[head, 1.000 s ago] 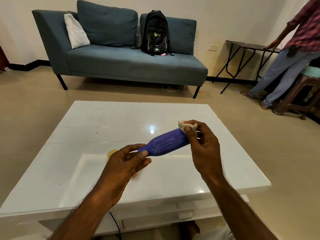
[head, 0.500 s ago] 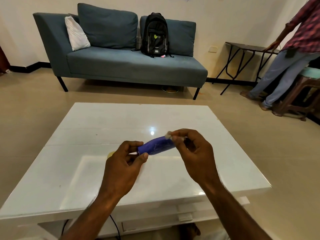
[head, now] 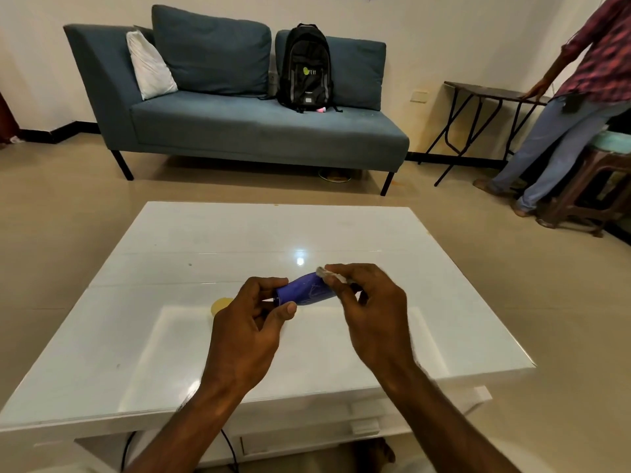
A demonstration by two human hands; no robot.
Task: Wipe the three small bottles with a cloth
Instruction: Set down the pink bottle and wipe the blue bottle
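— Bottle (head: 305,291), the small blue one: where is it sitting right now?

— It is not sitting at all. It is being held in the air just below the middle of the frame, lying almost on its side and tilting up toward the right, above the white table (head: 170,336).

— Who is gripping which end?

— The left hand (head: 249,322) is pinching the lower left end, thumb in front and the other fingers curling round behind, closed on it. The right hand (head: 372,312) is working at the upper right end, its fingertips bunched tight around a scrap of pale cloth (head: 326,274) and pressing that against the bottle.

— Are the other bottles showing?

— I am only seeing this one. A small round yellow thing (head: 220,304) is lying on the table just left of the left hand; what it is, I cannot tell.

— And behind?

— A blue sofa (head: 239,131) is standing along the wall at the top of the frame, with a white cushion (head: 148,70) at its left and a black backpack (head: 305,70) leaning upright near its middle. At the upper right another person (head: 563,124) in jeans and a checked shirt is resting a hand on a dark folding table (head: 485,92).
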